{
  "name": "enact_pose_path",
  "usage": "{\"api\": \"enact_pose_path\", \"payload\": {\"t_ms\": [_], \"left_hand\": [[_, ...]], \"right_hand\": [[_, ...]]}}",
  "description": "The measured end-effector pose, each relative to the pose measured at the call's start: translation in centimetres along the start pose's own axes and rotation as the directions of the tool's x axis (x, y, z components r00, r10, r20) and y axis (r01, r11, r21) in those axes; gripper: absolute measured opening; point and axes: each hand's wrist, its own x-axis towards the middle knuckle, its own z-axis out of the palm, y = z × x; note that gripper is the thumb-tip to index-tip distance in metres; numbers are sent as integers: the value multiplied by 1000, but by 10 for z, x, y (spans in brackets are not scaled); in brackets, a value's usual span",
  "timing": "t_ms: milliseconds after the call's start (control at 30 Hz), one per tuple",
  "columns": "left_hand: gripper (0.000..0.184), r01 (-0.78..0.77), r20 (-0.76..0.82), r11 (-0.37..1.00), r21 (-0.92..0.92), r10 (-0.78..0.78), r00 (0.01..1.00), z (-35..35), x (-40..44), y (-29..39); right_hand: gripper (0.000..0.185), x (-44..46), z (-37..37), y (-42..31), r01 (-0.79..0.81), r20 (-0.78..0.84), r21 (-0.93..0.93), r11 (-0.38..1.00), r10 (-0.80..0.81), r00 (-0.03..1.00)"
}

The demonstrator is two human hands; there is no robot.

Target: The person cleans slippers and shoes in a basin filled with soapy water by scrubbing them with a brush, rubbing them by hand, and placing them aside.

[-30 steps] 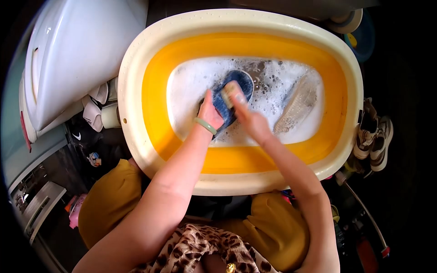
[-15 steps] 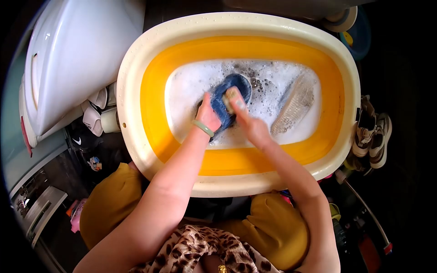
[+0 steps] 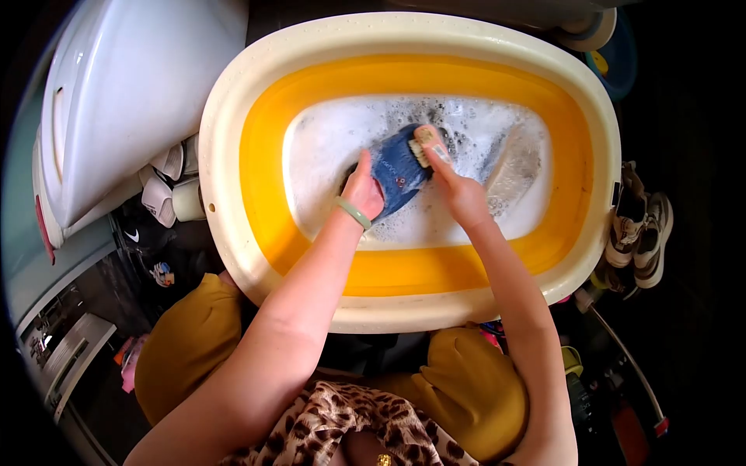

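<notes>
1. And in the middle of the tub [image 3: 388,31], right over the suds [image 3: 326,128], gripping a blue shoe [image 3: 398,172] in the left hand [image 3: 364,193], with the thumb up along the near side and the other fingers mostly hidden, so impossible to tell exactly how placed

2. Over to the right hand [image 3: 464,198], also inside the tub, clamping a small brush [image 3: 424,138] between thumb and fingers, with bristles down on the end of the shoe, nicely angled

3. Showing denim-like cloth on the shoe, wet, and a small reddish spot too tiny to name

4. Toward the tub's right end, lying in the foam, a pale sole [image 3: 514,175], half covered and apart from both hands

5. On the left wrist, above the tub's near wall, wearing a green bangle [image 3: 353,213]

6. Just outside the tub's right side, standing close together, a pair of sneakers [image 3: 651,237]; beyond the tub's far right corner, a blue basin [image 3: 621,66]

7. Off the tub's left side, pale slippers [image 3: 158,198], and above them a big white fixture [image 3: 140,101]

8. At the tub's near side, seated with mustard trousers [image 3: 190,342] spread wide, wearing a spotted top [image 3: 334,412]
</notes>
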Motion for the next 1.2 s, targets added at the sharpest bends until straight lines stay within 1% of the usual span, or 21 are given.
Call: {"api": "enact_pose_path", "payload": {"t_ms": [167, 233, 267, 367, 400, 467, 500, 533, 567, 600, 633, 667, 700, 733, 800, 867, 967, 1033, 1067, 1133, 1200], "left_hand": [[39, -88, -96, 990, 112, 99, 990, -6, 6, 1], [29, -79, -142, 980, 185, 106, 984, -4, 5, 4], [29, -81, -139, 978, 190, 108, 984, -4, 1, 3], [27, -84, -179, 983, 165, 114, 977, -11, 0, -3], [27, -84, -186, 984, 160, 114, 976, -12, 1, -4], [27, -106, -151, 980, 167, 132, 980, -16, 1, -7], [27, -100, -158, 981, 167, 127, 979, -16, -2, -9], [31, -67, -86, 998, 3, 67, 994, -10, -3, -8], [36, -22, -2, 987, -160, 22, 1000, -3, -4, -7], [50, -57, -37, 995, -86, 54, 998, -2, -6, -4], [53, 27, 309, 985, -171, 28, 951, -28, 5, -5], [55, 134, 616, 967, -216, 29, 787, -54, 17, -5], [55, 16, 290, 986, -168, 34, 956, -33, 7, -5], [55, -77, -69, 994, -82, 71, 995, -11, -1, -7], [53, 0, -33, 994, -106, -4, 999, -9, -1, -7], [51, -61, -110, 995, -79, 52, 993, 3, -5, -6], [50, -84, -74, 993, -80, 78, 994, -1, 1, -2], [44, -113, -192, 994, -8, 109, 975, -3, 3, -1], [40, 25, 304, 992, -124, 14, 953, -54, 23, -1], [35, -161, -121, 983, 90, 171, 978, -30, 20, -3], [34, -37, -180, 999, 3, 37, 983, -15, 12, 2]], "right_hand": [[42, -3, -13, 43, -179, -160, 281, 943, 230, 960], [43, 12, -18, 53, -462, -44, 241, 853, 486, 873], [43, 11, -10, 52, -461, -49, 246, 853, 486, 872], [43, -2, 24, 45, 68, -222, 300, 951, 1, 975], [43, -10, 12, 27, 67, -213, 302, 951, -1, 977], [46, -22, -28, -21, -416, 211, 655, 631, 376, 902], [46, -27, -15, -24, -136, -25, 527, 839, 175, 984], [46, -30, -24, -40, -169, 131, 438, 883, 123, 984], [45, -30, -10, -48, -41, 129, 368, 929, -7, 992], [44, -29, 3, -52, 94, 142, 297, 950, -141, 980], [44, -24, 7, -51, 96, 142, 302, 949, -145, 979], [43, -13, 11, -49, 194, 150, 134, 972, -214, 965], [43, -1, 15, -47, 286, 169, -37, 958, -276, 946], [43, 12, 10, -38, 275, 82, -37, 961, -271, 959], [42, 27, 1, -17, 165, -16, -120, 979, -168, 986], [43, 31, -4, 4, 4, -114, -103, 995, -15, 993], [46, 6, -5, -8, 47, -104, 0, 999, -47, 994], [46, -15, 8, -38, 243, -18, 125, 962, -242, 970], [45, -18, 13, -57, 254, 21, 118, 960, -258, 966], [44, 2, 16, -48, 232, 54, -47, 972, -229, 972], [43, 24, 0, -16, 146, 99, -145, 979, -132, 986]]}}
